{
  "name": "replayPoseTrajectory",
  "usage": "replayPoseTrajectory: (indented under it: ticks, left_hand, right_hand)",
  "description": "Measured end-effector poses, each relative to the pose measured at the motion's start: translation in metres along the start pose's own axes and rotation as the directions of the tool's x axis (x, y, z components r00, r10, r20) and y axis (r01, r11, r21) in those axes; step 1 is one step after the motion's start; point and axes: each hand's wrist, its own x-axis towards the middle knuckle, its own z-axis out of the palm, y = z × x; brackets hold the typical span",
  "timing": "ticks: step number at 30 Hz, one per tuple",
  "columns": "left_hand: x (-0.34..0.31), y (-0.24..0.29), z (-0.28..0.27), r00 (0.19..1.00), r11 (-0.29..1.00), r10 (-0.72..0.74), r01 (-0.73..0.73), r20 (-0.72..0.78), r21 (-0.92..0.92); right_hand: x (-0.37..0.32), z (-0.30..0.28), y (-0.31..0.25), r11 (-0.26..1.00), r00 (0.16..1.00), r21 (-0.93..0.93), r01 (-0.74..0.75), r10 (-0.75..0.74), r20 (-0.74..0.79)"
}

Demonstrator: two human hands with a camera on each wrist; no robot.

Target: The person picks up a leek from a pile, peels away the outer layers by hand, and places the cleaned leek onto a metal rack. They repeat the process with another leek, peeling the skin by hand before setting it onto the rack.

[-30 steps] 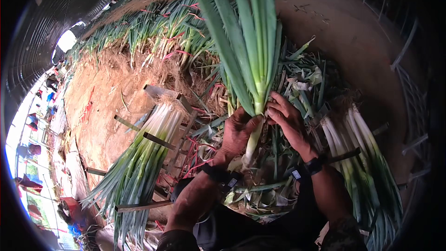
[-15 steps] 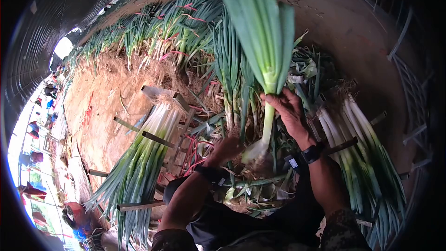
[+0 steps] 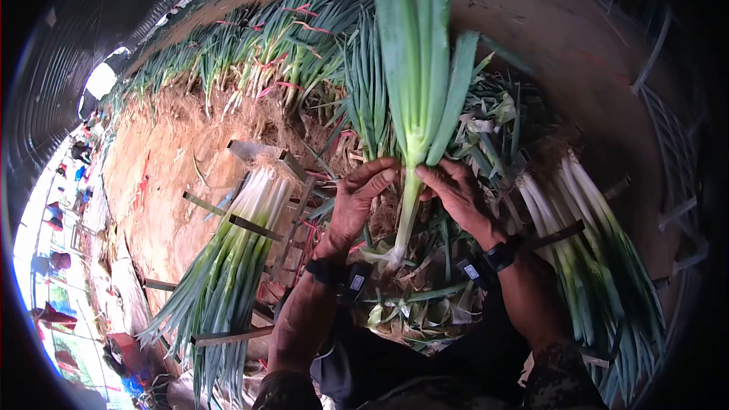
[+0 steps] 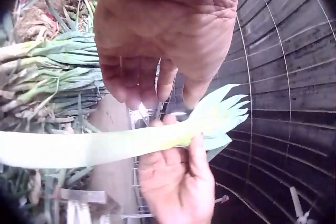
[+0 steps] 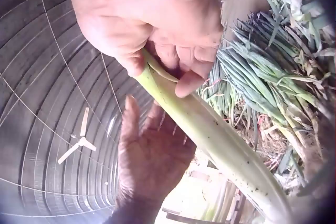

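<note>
A large green onion point(image 3: 410, 216) stands upright before me, leaves up and pale root end down. My right hand point(image 3: 462, 199) pinches its stem between thumb and fingers just below where the leaves fan out. On the other side of the stem, my left hand point(image 3: 358, 201) is raised with its fingertips close to it. In the right wrist view the left hand point(image 5: 155, 155) shows its palm, with fingers loosely extended and nothing held. Seen from the left wrist, the left hand's fingers point(image 4: 142, 77) hang just above the stem. A loose peeled layer hangs near the root end.
At left, a metal rack point(image 3: 258, 226) holds a bundle of trimmed onions point(image 3: 228, 266); another bundle point(image 3: 592, 250) lies in a rack at right. Red-tied onions point(image 3: 296, 45) line the back. Peeled leaves point(image 3: 425, 315) litter the ground between my legs.
My left hand left the stem, swept down toward the root end, then rose again beside the upper stem. The right hand kept hold of the onion, whose leaves swung right and partly back.
</note>
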Motion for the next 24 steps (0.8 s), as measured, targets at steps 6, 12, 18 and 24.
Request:
replayPoseTrajectory:
  ticks: [6,12,18,24]
  left_hand:
    - [0.007,-0.008,0.006,0.996,0.968,0.084,-0.079,0.011,-0.239]
    - [0.001,-0.005,-0.001,1.0,0.897,-0.004,-0.008,-0.026,-0.442]
    - [-0.003,0.002,-0.007,0.999,0.967,-0.007,0.015,0.034,-0.256]
    - [-0.003,0.001,0.002,0.986,0.993,0.087,-0.075,-0.142,0.091]
  right_hand:
    - [-0.003,0.019,0.0,0.978,0.988,-0.188,-0.093,0.114,0.103]
    - [0.001,0.032,0.017,0.93,0.972,0.297,-0.215,0.174,0.159]
    - [-0.003,0.038,0.02,0.928,0.978,0.318,-0.196,0.161,0.132]
    - [-0.011,0.038,0.038,0.991,0.992,0.073,-0.116,0.111,0.061]
